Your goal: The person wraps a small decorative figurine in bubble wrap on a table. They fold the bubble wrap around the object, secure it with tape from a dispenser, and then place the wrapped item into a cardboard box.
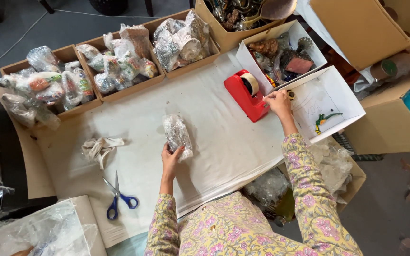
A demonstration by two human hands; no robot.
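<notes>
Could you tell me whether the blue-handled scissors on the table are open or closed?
Open. The scissors lie flat on the white sheet, blades spread in a narrow V and handles apart.

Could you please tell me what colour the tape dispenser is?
The tape dispenser is red, seen in the head view.

Plastic-wrapped bundle (pixel 177 136) upright on cloth; red tape dispenser (pixel 246 95) beside, contents unclear.
</notes>
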